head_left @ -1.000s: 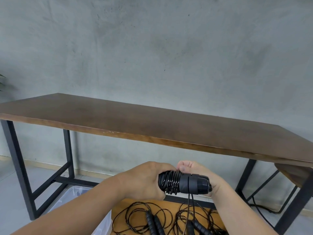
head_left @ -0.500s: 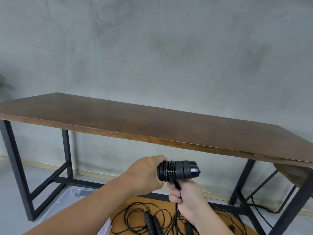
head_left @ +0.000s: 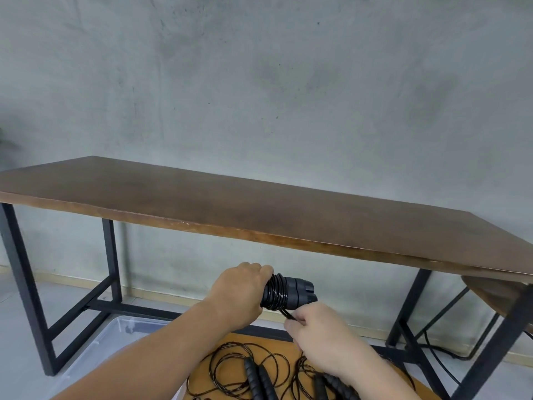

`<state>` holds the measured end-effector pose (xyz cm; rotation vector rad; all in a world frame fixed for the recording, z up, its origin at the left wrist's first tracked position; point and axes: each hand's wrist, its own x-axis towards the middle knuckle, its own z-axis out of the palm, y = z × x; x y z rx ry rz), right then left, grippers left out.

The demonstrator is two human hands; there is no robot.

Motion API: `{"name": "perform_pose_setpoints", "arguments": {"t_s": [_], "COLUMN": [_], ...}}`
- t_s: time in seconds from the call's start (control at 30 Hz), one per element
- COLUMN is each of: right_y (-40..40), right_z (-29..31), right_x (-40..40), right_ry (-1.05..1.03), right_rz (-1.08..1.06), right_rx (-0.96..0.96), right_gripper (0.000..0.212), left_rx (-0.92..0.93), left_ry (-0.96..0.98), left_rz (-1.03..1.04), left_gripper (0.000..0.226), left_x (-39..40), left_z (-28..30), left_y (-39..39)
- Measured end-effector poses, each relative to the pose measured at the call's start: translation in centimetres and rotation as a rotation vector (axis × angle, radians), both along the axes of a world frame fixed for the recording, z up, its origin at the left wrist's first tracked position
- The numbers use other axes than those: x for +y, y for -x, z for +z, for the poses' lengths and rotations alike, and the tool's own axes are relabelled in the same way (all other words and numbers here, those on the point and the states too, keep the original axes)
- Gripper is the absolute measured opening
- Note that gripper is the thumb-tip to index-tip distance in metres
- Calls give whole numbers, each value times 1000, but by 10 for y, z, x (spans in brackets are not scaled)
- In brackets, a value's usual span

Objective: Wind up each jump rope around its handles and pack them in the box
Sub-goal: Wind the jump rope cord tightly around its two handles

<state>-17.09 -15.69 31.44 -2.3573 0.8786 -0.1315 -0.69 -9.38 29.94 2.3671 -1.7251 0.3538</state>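
Mostly hidden handles (head_left: pixel 291 291) sit gripped in left hand (head_left: pixel 239 295); right hand (head_left: pixel 315 332) pinches the rope's cord.

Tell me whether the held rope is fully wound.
Not fully: coils wrap the handles, but the right hand pinches a loose end.

Two bare forearms enter from the bottom edge. No sleeve, cuff or glove on either. Left grip (head_left: pixel 240 295): bare, no ring, watch or band visible at the wrist. Right grip (head_left: pixel 320 333): bare likewise, wrist uncovered, no jewellery seen. Nails on both too small to judge. Upper arms and clothing lie out of frame.
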Motion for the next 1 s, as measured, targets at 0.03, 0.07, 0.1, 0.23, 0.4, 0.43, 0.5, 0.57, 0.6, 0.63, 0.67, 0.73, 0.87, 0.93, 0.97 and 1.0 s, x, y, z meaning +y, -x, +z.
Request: {"name": "perform_pose_setpoints", "arguments": {"t_s": [0.03,0.07,0.1,0.23,0.4,0.43,0.5,0.57,0.6,0.63,0.67,0.73,0.87,0.93,0.97,1.0], "right_y": [2,3,5,8,10,10,7,8,8,8,8,9,9,10,10,10], "right_z": [5,10,15,37,62,65,66,63,60,57,54,48,35,26,22,17], "right_x": [0,0,-1,-10,-27,-31,-39,-47,-50,-53,-54,-57,-68,-72,-74,-75], "right_ry": [47,90,125,202,173,158,126,66,14,-45,-100,-185,-318,-426,-492,-557], "right_rz": [22,45,69,113,206,234,297,341,356,367,375,370,305,261,240,210], "right_rx": [37,71,98,127,108,112,107,73,49,26,3,-42,-117,-177,-211,-248], "right_gripper": [30,29,28,19,13,15,18,18,18,17,16,12,21,25,24,23], "left_rx": [-11,-18,-24,-55,10,28,53,75,97,117,131,160,306,410,464,515], "left_ry": [-13,-25,-35,-48,-101,-113,-138,-148,-154,-160,-165,-168,-199,-189,-176,-160], "left_rz": [-10,-25,-42,-114,-254,-282,-320,-350,-357,-361,-362,-360,-383,-384,-379,-375], "left_gripper": [39,40,42,44,38,35,29,26,26,25,24,22,30,38,40,41], "left_x": [1,1,2,5,11,12,16,19,21,23,24,27,33,35,35,35], "left_z": [-1,-3,-3,0,3,4,8,11,12,14,16,20,23,21,21,22], "left_y": [0,0,0,1,6,9,14,16,17,17,18,18,21,23,23,23]}}
